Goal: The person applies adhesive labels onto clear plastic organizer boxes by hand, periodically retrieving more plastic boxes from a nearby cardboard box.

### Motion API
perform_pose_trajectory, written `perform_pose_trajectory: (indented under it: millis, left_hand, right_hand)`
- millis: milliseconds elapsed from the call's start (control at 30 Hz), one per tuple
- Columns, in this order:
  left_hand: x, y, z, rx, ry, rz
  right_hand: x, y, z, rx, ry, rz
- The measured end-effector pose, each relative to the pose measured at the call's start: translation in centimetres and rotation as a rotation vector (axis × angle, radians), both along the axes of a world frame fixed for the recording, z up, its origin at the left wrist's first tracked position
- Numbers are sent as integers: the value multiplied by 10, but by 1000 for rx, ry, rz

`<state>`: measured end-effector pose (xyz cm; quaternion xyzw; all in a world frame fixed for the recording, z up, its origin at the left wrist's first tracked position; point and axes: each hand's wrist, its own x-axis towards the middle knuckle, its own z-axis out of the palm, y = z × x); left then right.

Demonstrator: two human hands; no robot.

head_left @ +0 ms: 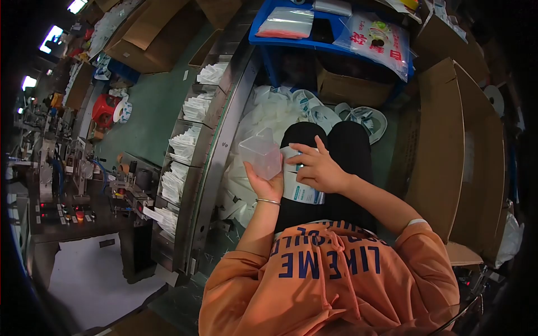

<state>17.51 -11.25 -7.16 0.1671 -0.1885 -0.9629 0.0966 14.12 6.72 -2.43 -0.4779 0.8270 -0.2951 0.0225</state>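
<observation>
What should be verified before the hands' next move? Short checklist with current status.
1. Clear container supported: ok, the left hand holds it.
2. Printed pieces within reach: ok, they lie on the dark trousers beneath the right hand.
3. Right-hand grip: cannot tell; its fingers are spread over the printed pieces, and contact is unclear.
4. Container's inside: cannot tell whether anything small is in it; its walls look cloudy.
5. White packets in the metal compartments: ok, a bunch in each of several.
6. Area beside the legs uncluttered: not ok, loose white material is heaped there.
</observation>
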Motion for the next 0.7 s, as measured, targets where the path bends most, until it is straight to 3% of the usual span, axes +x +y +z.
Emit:
perform_pose_trajectory:
  millis: [133,267,333,367,433,500,533,700]
  left_hand:
    - [-3,-3,-2,6,-38,-8]
    - [-8,-21,-32,66,40,-26]
    - [-16,-26,-28,-174,-26,-12]
    - [-16,-23,-27,-167,-17,-15]
    - [-12,-7,30,-537,68,-162]
    - [-15,7,46,-583,74,-215]
    - [-17,12,49,-634,74,-274]
    - [-20,13,50,-379,-57,-389]
  right_hand:
    - [40,36,3,-259,46,2]
    - [90,78,14,-394,-66,-143]
    - [94,83,23,-461,-78,-172]
    - [93,83,27,-528,-121,-226]
    - [91,78,28,-590,-159,-277]
    - [89,59,22,-927,-537,-598]
    - [78,45,31,-1034,-579,-602]
    - [26,14,21,-845,-313,-639]
